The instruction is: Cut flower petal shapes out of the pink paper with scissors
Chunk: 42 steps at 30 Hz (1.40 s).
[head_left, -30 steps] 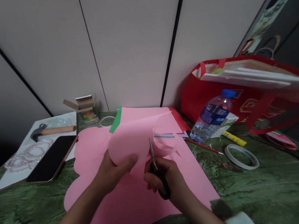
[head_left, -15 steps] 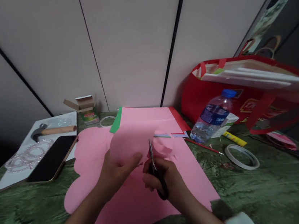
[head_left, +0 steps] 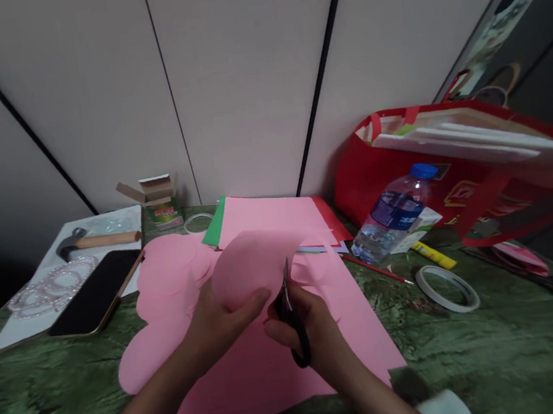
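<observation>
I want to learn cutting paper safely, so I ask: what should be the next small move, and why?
Perhaps slide the left hand slightly away from the scissors before a snip: the right hand holds them at the pink paper, and the left thumb looks close to the blades.

Craft workspace, scissors [head_left: 298, 330], pink paper [head_left: 251, 267], tape roll [head_left: 431, 295]

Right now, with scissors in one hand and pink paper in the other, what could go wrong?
The left hand holds the pink paper close to the scissors, so a slip might nip its thumb. The paper curves, so the cut could wander. A pink sheet lies beneath and might get snipped.
</observation>
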{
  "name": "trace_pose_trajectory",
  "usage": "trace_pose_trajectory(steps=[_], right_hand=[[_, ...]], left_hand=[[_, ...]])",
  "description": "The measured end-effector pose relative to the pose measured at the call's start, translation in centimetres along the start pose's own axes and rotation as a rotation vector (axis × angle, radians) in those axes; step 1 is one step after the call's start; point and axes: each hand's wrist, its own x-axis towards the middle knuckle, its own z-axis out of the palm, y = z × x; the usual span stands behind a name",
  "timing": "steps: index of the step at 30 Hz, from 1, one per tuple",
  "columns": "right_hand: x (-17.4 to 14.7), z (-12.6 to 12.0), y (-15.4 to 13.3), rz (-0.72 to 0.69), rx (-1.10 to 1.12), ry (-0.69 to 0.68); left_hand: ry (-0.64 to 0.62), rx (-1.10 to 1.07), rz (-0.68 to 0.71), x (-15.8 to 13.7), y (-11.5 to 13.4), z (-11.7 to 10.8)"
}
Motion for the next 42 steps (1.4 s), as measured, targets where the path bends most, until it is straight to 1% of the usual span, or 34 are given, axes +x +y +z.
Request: trace_pose_trajectory(steps=[7, 15, 18, 24, 32, 42], right_hand=[[0.04, 0.00, 0.12, 0.026, 0.001, -0.007], [0.02, -0.05, 0.21, 0.007, 0.008, -0.007], [0.11, 0.04, 0.38, -0.009, -0.002, 0.011], [0.21, 0.12, 0.64, 0.004, 0.000, 0.023], [0.17, -0.20, 0.69, -0.018, -0.057, 0.018], [0.16, 0.04, 0.74, 0.008, -0.010, 0.043]], left_hand=[[0.021, 0.037, 0.014, -0.13, 0.08, 0.11], [0.030, 0.044, -0.001, -0.06, -0.08, 0.03], [0.026, 0.040, -0.015, -0.09, -0.08, 0.04], [0.014, 0.016, 0.006, -0.09, -0.06, -0.06], [-0.011, -0.006, 0.012, 0.07, 0.09, -0.24], [0.001, -0.002, -0.001, 0.24, -0.11, -0.59]])
